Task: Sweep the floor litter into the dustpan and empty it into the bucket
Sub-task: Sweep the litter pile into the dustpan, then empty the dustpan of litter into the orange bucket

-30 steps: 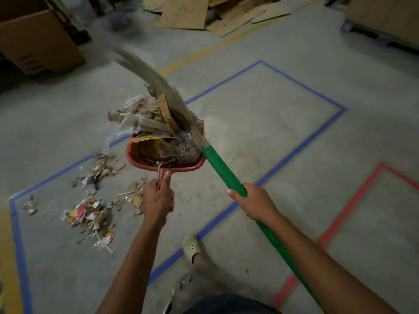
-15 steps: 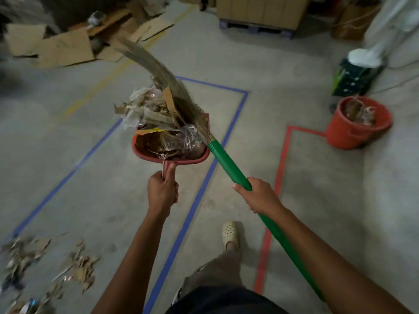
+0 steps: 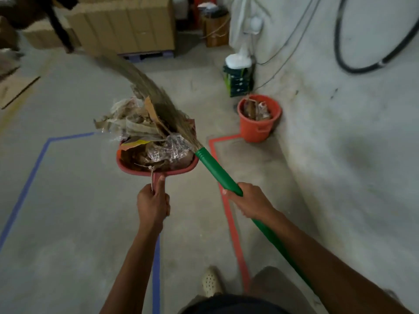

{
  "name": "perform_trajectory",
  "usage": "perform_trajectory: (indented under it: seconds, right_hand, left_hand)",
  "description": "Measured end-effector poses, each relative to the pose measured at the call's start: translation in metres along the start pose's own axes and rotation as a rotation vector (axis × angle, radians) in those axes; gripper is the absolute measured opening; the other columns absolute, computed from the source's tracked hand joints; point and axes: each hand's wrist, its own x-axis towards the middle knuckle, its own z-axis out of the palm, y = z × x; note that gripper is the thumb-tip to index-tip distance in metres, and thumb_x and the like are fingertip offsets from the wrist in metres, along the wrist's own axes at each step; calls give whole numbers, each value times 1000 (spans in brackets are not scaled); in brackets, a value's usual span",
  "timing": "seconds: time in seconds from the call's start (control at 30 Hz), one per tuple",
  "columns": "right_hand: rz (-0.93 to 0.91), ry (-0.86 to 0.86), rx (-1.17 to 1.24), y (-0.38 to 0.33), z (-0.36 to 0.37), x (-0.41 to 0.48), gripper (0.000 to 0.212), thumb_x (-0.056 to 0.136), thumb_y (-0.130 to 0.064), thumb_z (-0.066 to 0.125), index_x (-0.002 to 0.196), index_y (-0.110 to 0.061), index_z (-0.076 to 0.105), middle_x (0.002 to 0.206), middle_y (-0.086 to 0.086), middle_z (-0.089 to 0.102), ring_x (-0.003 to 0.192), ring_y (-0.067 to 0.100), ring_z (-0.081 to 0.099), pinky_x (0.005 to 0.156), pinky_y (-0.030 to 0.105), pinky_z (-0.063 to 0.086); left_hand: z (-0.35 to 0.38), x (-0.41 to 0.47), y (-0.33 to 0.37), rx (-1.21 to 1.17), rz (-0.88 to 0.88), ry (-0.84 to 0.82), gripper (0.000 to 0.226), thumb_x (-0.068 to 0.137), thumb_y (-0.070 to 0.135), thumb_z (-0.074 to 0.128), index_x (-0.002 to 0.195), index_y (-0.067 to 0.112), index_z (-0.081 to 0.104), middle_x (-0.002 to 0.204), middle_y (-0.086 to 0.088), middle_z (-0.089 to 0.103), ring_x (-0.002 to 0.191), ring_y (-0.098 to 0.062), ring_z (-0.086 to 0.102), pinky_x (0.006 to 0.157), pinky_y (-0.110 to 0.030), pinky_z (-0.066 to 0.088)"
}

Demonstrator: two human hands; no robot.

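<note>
my left hand [image 3: 153, 205] curls round the dustpan [image 3: 176, 169] handle, thumb on top. my right hand [image 3: 251, 200] grips the green broom [image 3: 215, 172], its bristles lying over the litter [image 3: 136, 130]. the heap looks light and loose, so i'd keep it level. concrete floor [image 3: 68, 211], bucket [image 3: 256, 130] ahead beside the wall [image 3: 340, 132].

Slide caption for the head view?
Left hand holds loaded dustpan, right hand holds broom over litter, orange bucket ahead.

left hand [image 3: 153, 206]: grips dustpan handle [image 3: 155, 179], thumb on top | right hand [image 3: 251, 201]: grips broom handle [image 3: 215, 171] | arms [image 3: 136, 257]: outstretched
</note>
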Motion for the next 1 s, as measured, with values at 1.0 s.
perform_trajectory:
  seconds: [1.0]
  right_hand:
    - [337,145,203,178,-338,373,37,92,-56,62,91,-19,58,68,4,62,52,15,59,51,29,53]
  left_hand:
    - [514,294,122,120,0,-419,42,101,38,57,77,5,50,55,-16,45,38,-18,40,33,-22,30]
